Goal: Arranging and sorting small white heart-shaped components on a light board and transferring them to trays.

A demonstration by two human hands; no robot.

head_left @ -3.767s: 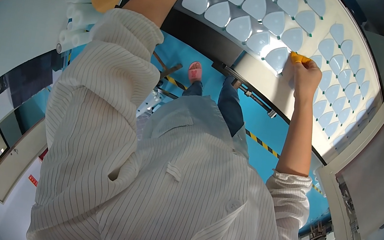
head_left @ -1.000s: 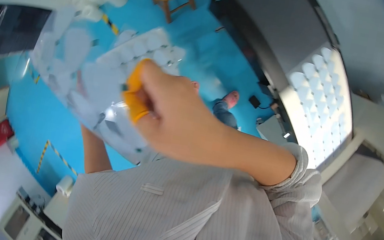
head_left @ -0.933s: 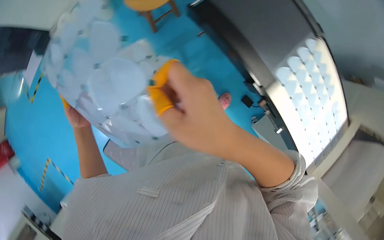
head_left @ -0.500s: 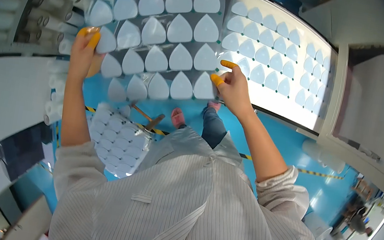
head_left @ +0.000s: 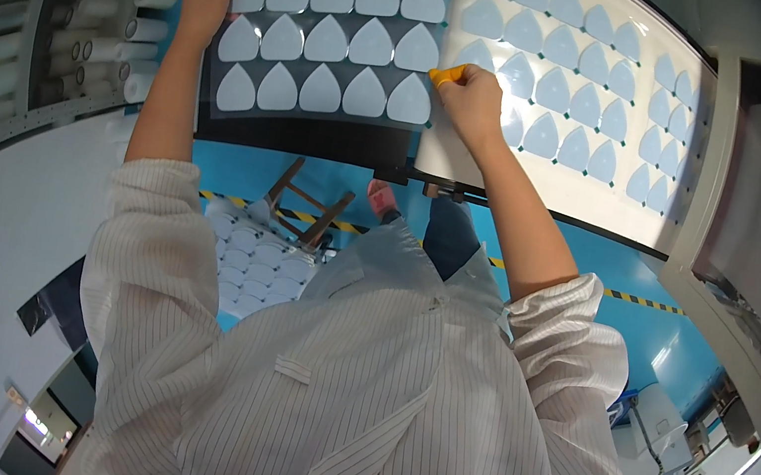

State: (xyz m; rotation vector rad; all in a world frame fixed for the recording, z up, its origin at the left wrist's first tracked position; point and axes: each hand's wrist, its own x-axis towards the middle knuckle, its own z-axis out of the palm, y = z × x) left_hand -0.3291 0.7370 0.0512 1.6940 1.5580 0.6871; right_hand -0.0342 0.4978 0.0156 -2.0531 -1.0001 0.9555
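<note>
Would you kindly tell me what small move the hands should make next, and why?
I would probably ease the clear sheet down flat, both edges together. The left hand pinches its left edge and the right hand its right edge, and it spreads over the dark surface beside the lit white panel. Whether it already touches that surface, I cannot tell.

Clear sheet (head_left: 308, 13): far edge cut off by the top border — total rows (four legible) unconfirmed. Right hand (head_left: 473, 104): curled fingers partly hidden by the hand itself. Wooden legs (head_left: 329, 217): upper ends hidden behind the table (head_left: 316, 141). White rolls (head_left: 115, 50): leftmost lost in dark rim — count uncertain.
</note>
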